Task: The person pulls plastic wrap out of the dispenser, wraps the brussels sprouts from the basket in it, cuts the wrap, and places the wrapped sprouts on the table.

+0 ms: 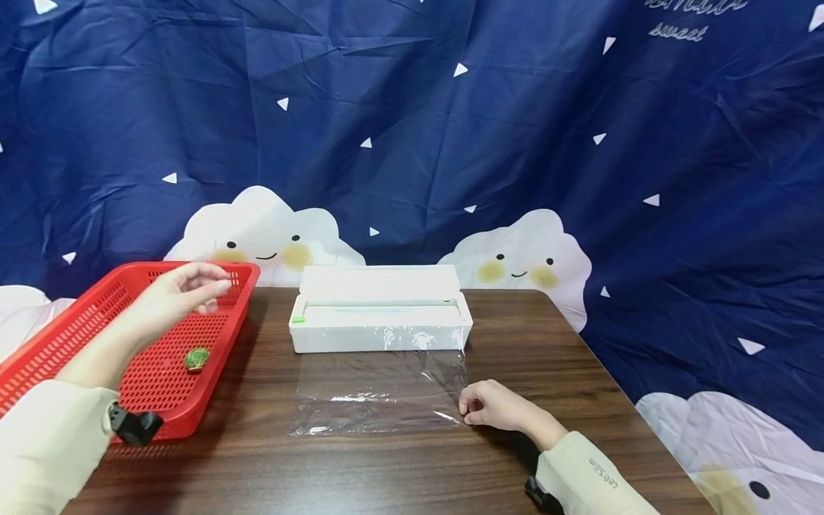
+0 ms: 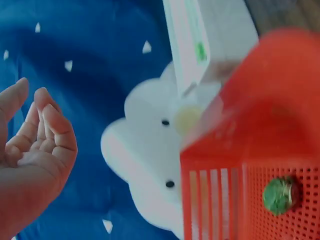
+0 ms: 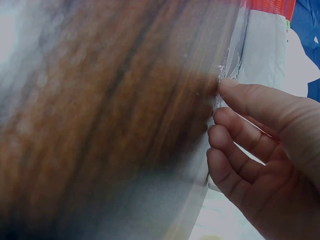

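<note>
A white cling film box (image 1: 380, 338) stands on the table with its lid raised. From its front a sheet of clear cling film (image 1: 380, 393) stretches over the tabletop. My right hand (image 1: 494, 406) pinches the film's right front corner; in the right wrist view the thumb (image 3: 250, 95) lies at the film's edge, with the index finger mostly hidden behind it. On the other side, my left hand (image 1: 187, 290) hovers over a red plastic basket (image 1: 222, 357), holding nothing, fingers loosely bent. Inside that basket lies a small round green item (image 1: 196, 359), its kind unclear.
A brown wood-grain table (image 1: 309, 472) carries the box and basket. The box has a small green slider (image 1: 298, 319) at its left end. Behind the table hangs a dark blue cloth (image 1: 399, 129) with white clouds and triangles.
</note>
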`<action>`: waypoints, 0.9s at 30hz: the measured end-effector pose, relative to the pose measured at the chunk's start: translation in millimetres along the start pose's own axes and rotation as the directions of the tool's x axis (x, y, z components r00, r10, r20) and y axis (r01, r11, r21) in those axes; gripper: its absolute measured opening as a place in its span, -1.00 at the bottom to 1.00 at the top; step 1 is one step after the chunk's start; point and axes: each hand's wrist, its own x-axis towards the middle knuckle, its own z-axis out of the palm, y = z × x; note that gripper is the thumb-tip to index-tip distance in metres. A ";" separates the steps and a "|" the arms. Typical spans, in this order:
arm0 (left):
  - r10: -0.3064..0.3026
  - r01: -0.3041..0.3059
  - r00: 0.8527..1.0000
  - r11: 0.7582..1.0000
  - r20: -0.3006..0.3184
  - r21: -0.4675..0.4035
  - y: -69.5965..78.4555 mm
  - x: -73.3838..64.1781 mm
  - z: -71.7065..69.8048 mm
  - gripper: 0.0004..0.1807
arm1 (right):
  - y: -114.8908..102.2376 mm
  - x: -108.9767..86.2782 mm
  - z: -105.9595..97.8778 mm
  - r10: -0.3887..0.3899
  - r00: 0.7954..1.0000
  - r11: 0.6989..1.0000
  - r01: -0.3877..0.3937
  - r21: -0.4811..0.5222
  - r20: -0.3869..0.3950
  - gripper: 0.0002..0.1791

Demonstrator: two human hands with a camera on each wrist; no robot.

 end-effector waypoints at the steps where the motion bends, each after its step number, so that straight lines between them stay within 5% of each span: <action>1: -0.001 0.001 1.000 0.999 -0.005 -0.035 -4.1 1.7 -5.5 -0.74 | 0.0 0.0 0.1 0.000 1.000 1.000 0.000 0.001 0.000 -0.80; 5: 0.012 -0.015 1.000 0.977 -0.011 -0.212 -21.0 7.6 -25.2 -0.90 | -0.2 -0.3 0.4 0.005 1.000 1.000 -0.005 0.005 0.003 -0.81; 9: 0.016 -0.014 1.000 0.908 0.002 -0.419 -38.4 12.0 -41.4 -0.85 | -0.3 -0.7 0.4 0.013 1.000 1.000 -0.013 0.011 0.003 -0.81; 12: -0.010 0.014 1.000 0.888 0.010 -0.459 -51.5 14.4 -51.4 -0.85 | -0.1 -0.5 0.5 0.012 1.000 1.000 -0.012 0.013 0.002 -0.81; 21: -0.087 0.111 0.988 0.976 0.130 -0.189 -85.3 16.3 -69.9 -0.78 | 1.3 0.0 0.2 0.009 1.000 1.000 -0.009 0.011 0.005 -0.80; 24: -0.147 0.173 0.965 0.979 0.216 -0.107 -92.4 17.9 -72.2 -0.85 | 0.3 0.4 -0.6 0.008 1.000 1.000 -0.008 0.014 0.006 -0.79; 27: -0.238 0.251 0.924 0.968 0.300 -0.005 -97.8 19.3 -70.6 -0.79 | -1.3 0.7 -1.2 0.013 1.000 1.000 -0.013 0.020 0.011 -0.80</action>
